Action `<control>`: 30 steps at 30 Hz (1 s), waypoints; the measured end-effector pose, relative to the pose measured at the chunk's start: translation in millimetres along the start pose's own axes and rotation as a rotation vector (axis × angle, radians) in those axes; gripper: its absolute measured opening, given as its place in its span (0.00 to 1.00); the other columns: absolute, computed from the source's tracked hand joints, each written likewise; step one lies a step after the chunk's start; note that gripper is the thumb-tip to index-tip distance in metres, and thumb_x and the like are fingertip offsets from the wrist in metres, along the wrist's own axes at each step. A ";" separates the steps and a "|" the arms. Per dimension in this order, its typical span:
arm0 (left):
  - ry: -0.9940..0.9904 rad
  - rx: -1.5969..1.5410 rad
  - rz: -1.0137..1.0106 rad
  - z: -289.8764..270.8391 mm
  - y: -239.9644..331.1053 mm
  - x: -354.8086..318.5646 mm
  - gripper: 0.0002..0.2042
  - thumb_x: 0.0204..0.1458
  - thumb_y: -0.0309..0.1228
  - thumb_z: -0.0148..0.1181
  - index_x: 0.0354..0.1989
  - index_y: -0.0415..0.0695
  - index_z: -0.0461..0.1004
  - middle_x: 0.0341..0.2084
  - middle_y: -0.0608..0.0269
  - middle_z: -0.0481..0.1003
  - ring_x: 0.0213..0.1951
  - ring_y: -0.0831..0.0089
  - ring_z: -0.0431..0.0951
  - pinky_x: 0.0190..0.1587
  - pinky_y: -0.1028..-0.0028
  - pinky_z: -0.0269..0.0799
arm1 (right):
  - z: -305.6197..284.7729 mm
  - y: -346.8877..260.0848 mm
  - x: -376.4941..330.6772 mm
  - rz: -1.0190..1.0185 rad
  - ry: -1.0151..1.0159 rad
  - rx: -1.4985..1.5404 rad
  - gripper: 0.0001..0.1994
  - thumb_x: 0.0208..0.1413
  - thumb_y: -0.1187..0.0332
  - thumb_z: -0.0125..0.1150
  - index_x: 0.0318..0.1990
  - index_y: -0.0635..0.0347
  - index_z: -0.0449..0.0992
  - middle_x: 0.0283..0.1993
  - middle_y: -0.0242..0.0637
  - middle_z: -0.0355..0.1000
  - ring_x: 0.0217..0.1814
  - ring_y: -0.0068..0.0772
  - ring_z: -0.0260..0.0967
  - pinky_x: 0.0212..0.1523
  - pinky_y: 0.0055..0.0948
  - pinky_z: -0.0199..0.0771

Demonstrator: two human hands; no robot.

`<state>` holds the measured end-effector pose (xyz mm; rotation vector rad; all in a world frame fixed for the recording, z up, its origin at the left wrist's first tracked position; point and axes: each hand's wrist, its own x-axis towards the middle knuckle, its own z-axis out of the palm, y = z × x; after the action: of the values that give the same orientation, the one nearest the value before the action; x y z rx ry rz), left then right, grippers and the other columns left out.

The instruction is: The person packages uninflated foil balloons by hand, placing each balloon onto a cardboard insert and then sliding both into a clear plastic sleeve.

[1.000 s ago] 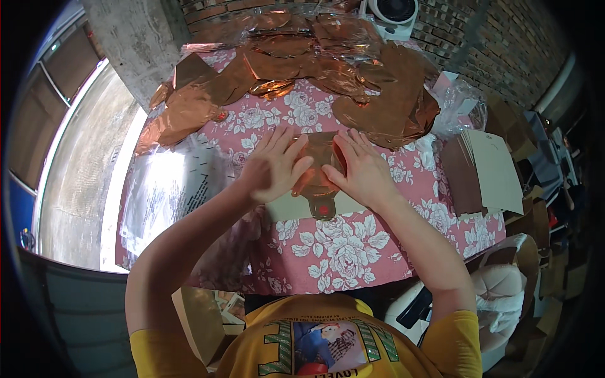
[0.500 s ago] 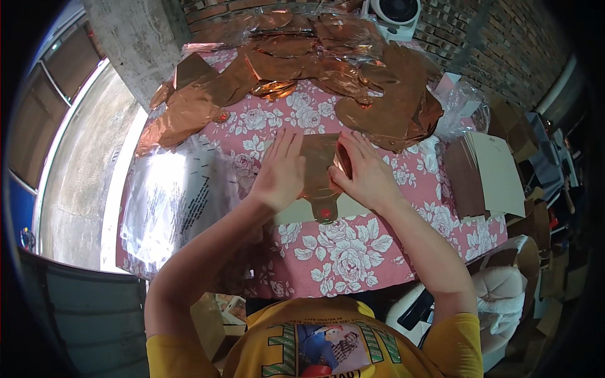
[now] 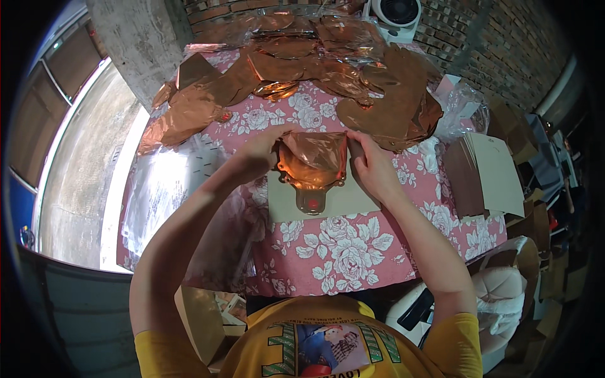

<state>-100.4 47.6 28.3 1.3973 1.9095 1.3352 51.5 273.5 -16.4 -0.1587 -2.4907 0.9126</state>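
A folded copper-coloured foil balloon (image 3: 312, 165) lies over a cream card (image 3: 372, 208) in front of me, its rounded tab with a red spot pointing towards me. My left hand (image 3: 265, 151) is closed at the balloon's upper left corner, the fingertips partly hidden behind it. At the upper right corner my right hand (image 3: 373, 167) pinches the foil edge between thumb and fingers. The upper part of the foil is creased and slightly raised, while small loops stick out at both sides lower down.
More copper foil balloons (image 3: 394, 116) spread across the table's far side. Clear plastic bags (image 3: 167, 201) lie on the left, and a stack of brown and cream cards (image 3: 488, 176) on the right. A white fan (image 3: 397, 16) stands at the back. Pink floral cloth (image 3: 346, 258) covers the table.
Both hands were flatter on the folded balloon; now they grip its upper corners. The left hand has shifted left and the foil's upper part has spread and lifted, uncovering more of the card.
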 end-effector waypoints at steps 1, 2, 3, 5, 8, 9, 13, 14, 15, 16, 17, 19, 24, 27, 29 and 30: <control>0.123 0.094 0.047 4.6 -9.4 -4.6 0.27 0.48 0.09 0.43 0.60 0.37 0.65 0.46 0.57 0.74 0.47 0.70 0.74 0.53 0.72 0.70 | 1.2 -2.8 -0.1 0.005 0.005 0.007 0.21 0.55 0.77 0.51 0.58 0.59 0.65 0.61 0.48 0.68 0.62 0.53 0.66 0.57 0.44 0.70; 0.127 0.098 0.045 4.7 -26.0 -2.0 0.27 0.48 0.09 0.43 0.60 0.37 0.65 0.46 0.57 0.74 0.47 0.70 0.74 0.53 0.72 0.70 | 1.1 -6.0 -0.2 0.001 0.003 0.011 0.21 0.55 0.77 0.51 0.58 0.59 0.65 0.61 0.48 0.68 0.62 0.53 0.66 0.57 0.44 0.70; 0.166 0.123 0.016 -0.6 -43.5 1.6 0.27 0.49 0.10 0.43 0.60 0.37 0.65 0.47 0.55 0.73 0.49 0.70 0.73 0.53 0.72 0.69 | 1.6 -11.6 1.6 0.032 -0.006 0.041 0.20 0.55 0.76 0.52 0.56 0.59 0.66 0.61 0.47 0.69 0.60 0.53 0.67 0.56 0.45 0.71; 0.223 0.152 -0.026 -2.6 -47.4 16.9 0.23 0.50 0.12 0.45 0.56 0.39 0.70 0.45 0.52 0.75 0.46 0.67 0.75 0.51 0.71 0.71 | 1.6 -10.0 1.9 0.076 -0.009 0.064 0.18 0.55 0.76 0.53 0.55 0.60 0.66 0.60 0.47 0.69 0.59 0.54 0.68 0.55 0.45 0.71; 0.322 0.478 -0.064 -13.0 -64.0 30.6 0.10 0.53 0.26 0.56 0.42 0.36 0.75 0.26 0.54 0.78 0.29 0.63 0.78 0.37 0.66 0.74 | 3.5 -11.6 1.7 0.025 0.025 0.090 0.15 0.56 0.75 0.52 0.51 0.61 0.67 0.57 0.46 0.71 0.56 0.55 0.69 0.52 0.45 0.71; 0.278 0.385 0.012 -14.3 -61.4 35.2 0.12 0.53 0.30 0.58 0.39 0.34 0.75 0.25 0.52 0.77 0.29 0.65 0.78 0.35 0.66 0.73 | 2.6 -11.7 1.7 0.008 0.003 0.016 0.14 0.57 0.73 0.52 0.52 0.60 0.68 0.57 0.46 0.71 0.58 0.54 0.69 0.53 0.44 0.72; 0.275 0.099 -0.496 -18.2 -33.6 56.0 0.17 0.52 0.38 0.63 0.30 0.32 0.74 0.22 0.57 0.74 0.24 0.73 0.74 0.28 0.70 0.68 | 2.2 -15.7 -4.8 -0.133 0.002 -0.196 0.15 0.61 0.63 0.55 0.53 0.55 0.72 0.61 0.45 0.67 0.62 0.52 0.66 0.55 0.43 0.73; 0.238 0.060 -0.532 -19.1 -29.7 57.2 0.16 0.51 0.38 0.64 0.29 0.33 0.74 0.21 0.61 0.73 0.23 0.75 0.72 0.28 0.71 0.67 | 0.8 -17.3 -5.5 -0.083 -0.053 -0.206 0.18 0.61 0.57 0.57 0.56 0.50 0.73 0.65 0.44 0.63 0.64 0.51 0.64 0.56 0.44 0.73; 0.241 0.063 -0.534 -21.1 -30.8 56.0 0.16 0.51 0.38 0.64 0.29 0.33 0.74 0.21 0.61 0.73 0.23 0.75 0.72 0.28 0.71 0.67 | 2.2 -17.3 -5.5 -0.086 -0.053 -0.203 0.18 0.61 0.57 0.57 0.56 0.50 0.73 0.65 0.44 0.63 0.64 0.51 0.64 0.56 0.44 0.73; 0.180 -0.045 -0.508 -22.8 -32.5 54.9 0.13 0.53 0.36 0.64 0.34 0.36 0.75 0.22 0.66 0.73 0.24 0.80 0.70 0.27 0.76 0.65 | 3.4 -16.1 -5.7 -0.118 -0.046 -0.251 0.18 0.61 0.56 0.57 0.56 0.49 0.73 0.65 0.44 0.63 0.64 0.50 0.65 0.56 0.45 0.74; 0.119 -0.153 -0.481 -24.2 -34.0 53.6 0.11 0.54 0.34 0.64 0.38 0.39 0.76 0.23 0.70 0.72 0.24 0.85 0.68 0.26 0.81 0.63 | 4.1 -15.6 -6.0 -0.149 -0.037 -0.299 0.19 0.61 0.55 0.57 0.57 0.48 0.73 0.65 0.43 0.63 0.64 0.50 0.65 0.55 0.46 0.74; 0.100 -0.097 -0.434 -28.0 -39.4 49.2 0.10 0.52 0.33 0.63 0.34 0.38 0.75 0.22 0.70 0.72 0.25 0.83 0.69 0.28 0.78 0.65 | 4.0 -17.4 -5.9 -0.140 -0.049 -0.299 0.19 0.61 0.54 0.57 0.57 0.48 0.73 0.65 0.43 0.63 0.64 0.49 0.65 0.56 0.46 0.74; 0.123 0.045 -0.411 -23.0 -34.8 46.7 0.07 0.50 0.28 0.61 0.34 0.38 0.77 0.23 0.69 0.74 0.27 0.81 0.71 0.31 0.76 0.67 | 2.0 -18.8 -5.4 -0.147 -0.075 -0.289 0.19 0.62 0.54 0.57 0.57 0.48 0.73 0.66 0.43 0.62 0.66 0.47 0.63 0.56 0.45 0.74; 0.132 0.025 -0.389 -21.1 -25.5 45.8 0.09 0.50 0.27 0.60 0.39 0.38 0.78 0.25 0.69 0.75 0.28 0.82 0.72 0.32 0.76 0.68 | 1.4 -17.1 -6.0 -0.136 -0.092 -0.344 0.19 0.61 0.55 0.57 0.56 0.50 0.73 0.64 0.43 0.63 0.66 0.46 0.63 0.56 0.43 0.74; 0.117 0.040 -0.455 -25.0 -32.4 45.6 0.12 0.50 0.27 0.60 0.43 0.38 0.79 0.26 0.68 0.75 0.28 0.81 0.73 0.33 0.76 0.69 | 1.4 -17.8 -2.9 -0.216 -0.077 -0.326 0.18 0.61 0.56 0.57 0.55 0.51 0.74 0.62 0.42 0.64 0.64 0.45 0.64 0.55 0.41 0.74; 0.114 0.039 -0.457 -24.4 -31.8 45.6 0.12 0.50 0.27 0.60 0.43 0.38 0.79 0.26 0.68 0.75 0.28 0.81 0.73 0.33 0.76 0.69 | 0.7 -17.6 -1.9 -0.213 -0.078 -0.326 0.18 0.61 0.56 0.57 0.55 0.51 0.74 0.62 0.42 0.64 0.64 0.45 0.64 0.55 0.41 0.74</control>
<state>-153.3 76.4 20.4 0.8386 2.1689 1.1736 53.7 259.0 -6.5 0.0377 -2.6514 0.4317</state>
